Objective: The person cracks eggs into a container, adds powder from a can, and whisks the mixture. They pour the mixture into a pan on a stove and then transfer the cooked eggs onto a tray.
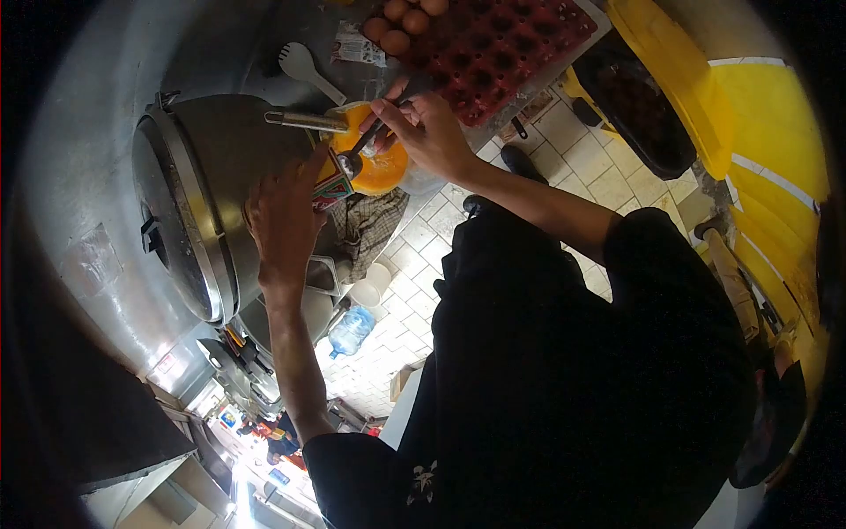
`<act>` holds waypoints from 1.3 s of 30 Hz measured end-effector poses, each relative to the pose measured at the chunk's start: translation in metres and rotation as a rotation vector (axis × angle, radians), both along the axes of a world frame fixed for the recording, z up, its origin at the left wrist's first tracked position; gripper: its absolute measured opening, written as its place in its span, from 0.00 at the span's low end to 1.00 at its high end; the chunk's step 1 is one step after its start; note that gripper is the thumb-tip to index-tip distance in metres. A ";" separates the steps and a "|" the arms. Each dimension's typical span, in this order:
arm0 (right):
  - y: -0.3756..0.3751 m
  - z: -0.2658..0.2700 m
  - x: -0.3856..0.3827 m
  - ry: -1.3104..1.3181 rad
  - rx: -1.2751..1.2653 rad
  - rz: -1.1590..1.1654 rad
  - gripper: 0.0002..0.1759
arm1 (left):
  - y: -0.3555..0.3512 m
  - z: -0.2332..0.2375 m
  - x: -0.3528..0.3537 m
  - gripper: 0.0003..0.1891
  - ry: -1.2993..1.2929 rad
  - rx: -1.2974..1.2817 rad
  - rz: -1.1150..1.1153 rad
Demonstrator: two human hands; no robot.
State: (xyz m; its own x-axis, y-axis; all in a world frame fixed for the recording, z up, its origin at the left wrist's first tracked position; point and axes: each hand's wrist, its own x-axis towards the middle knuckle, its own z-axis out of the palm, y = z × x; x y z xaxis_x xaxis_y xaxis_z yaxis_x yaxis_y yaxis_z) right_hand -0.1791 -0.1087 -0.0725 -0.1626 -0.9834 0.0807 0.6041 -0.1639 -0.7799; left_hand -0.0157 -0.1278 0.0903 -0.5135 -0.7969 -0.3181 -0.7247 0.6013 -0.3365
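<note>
My right hand (427,132) is closed around the dark handle of a spoon (351,163), whose bowl is at the mouth of a small colourful box (335,187). That box is in my left hand (286,212), tilted towards the spoon. Just beyond and partly under both lies a bowl of orange-yellow liquid (384,170). A metal handle (304,121) reaches over the bowl's left side. The contents of the spoon look pale, but are too small to make out.
Brown eggs (416,21) sit beside a red egg tray (502,53). A white slotted spoon (304,69) lies on the counter. A large lidded metal pot (189,194) stands left, a checked cloth (368,225) below the bowl. A yellow bin (718,88) is at right.
</note>
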 end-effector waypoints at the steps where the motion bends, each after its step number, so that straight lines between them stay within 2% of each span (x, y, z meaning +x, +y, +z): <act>1: -0.001 -0.001 0.000 0.007 0.000 0.000 0.12 | -0.001 0.000 -0.001 0.45 0.002 0.003 0.002; 7: 0.001 -0.003 0.000 0.018 0.018 0.036 0.10 | 0.002 -0.001 -0.004 0.46 -0.056 -0.044 -0.039; 14: 0.002 0.001 -0.001 0.051 -0.029 -0.002 0.09 | 0.001 0.000 0.000 0.45 0.005 -0.029 -0.030; 26: 0.002 0.001 0.001 0.002 0.012 -0.021 0.12 | 0.005 0.004 -0.006 0.45 -0.021 -0.044 -0.026; 31: -0.002 -0.002 -0.002 -0.058 0.021 -0.006 0.12 | 0.002 0.005 0.002 0.46 0.130 -0.005 0.058; 34: -0.004 -0.005 -0.006 -0.089 0.030 -0.001 0.11 | 0.003 -0.002 0.021 0.45 0.368 -0.010 0.115; 37: -0.004 0.004 -0.013 -0.112 0.061 0.003 0.12 | 0.017 -0.003 0.026 0.43 0.509 0.070 0.442; 39: -0.005 0.008 -0.018 -0.105 0.062 0.013 0.11 | 0.027 -0.012 0.044 0.42 0.762 0.013 0.497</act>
